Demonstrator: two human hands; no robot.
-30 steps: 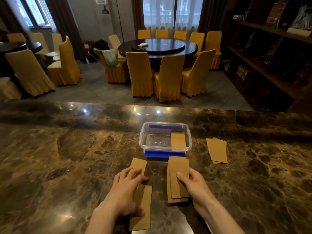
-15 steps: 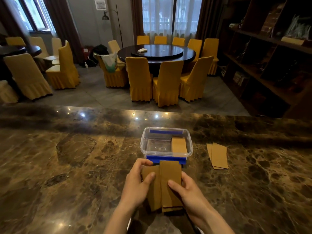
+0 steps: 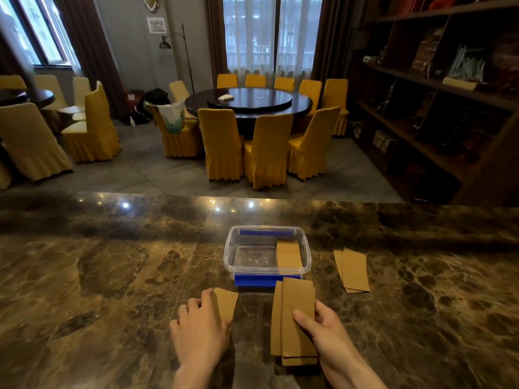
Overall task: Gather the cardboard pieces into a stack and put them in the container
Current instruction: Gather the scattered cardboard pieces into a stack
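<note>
A clear plastic container point(image 3: 229, 258) with blue tape stands on the marble counter, one cardboard piece point(image 3: 288, 254) lying inside at its right. Just in front of it lies a stack of brown cardboard pieces point(image 3: 293, 304); my right hand point(image 3: 323, 329) grips its right edge, thumb on top. My left hand point(image 3: 200, 329) lies over a single cardboard piece point(image 3: 226, 301) to the left, fingers curled on its far edge. Another small pile of cardboard pieces point(image 3: 352, 269) rests to the right of the container.
The dark marble counter point(image 3: 98, 276) spreads wide to both sides. Beyond its far edge are a round dining table point(image 3: 248, 101) with yellow-covered chairs and a dark wooden shelf unit point(image 3: 438, 108) at the right.
My hands were together on the stack half a second ago. The left hand has now moved left onto a separate cardboard piece, while the right keeps the stack. The camera has tilted upward.
</note>
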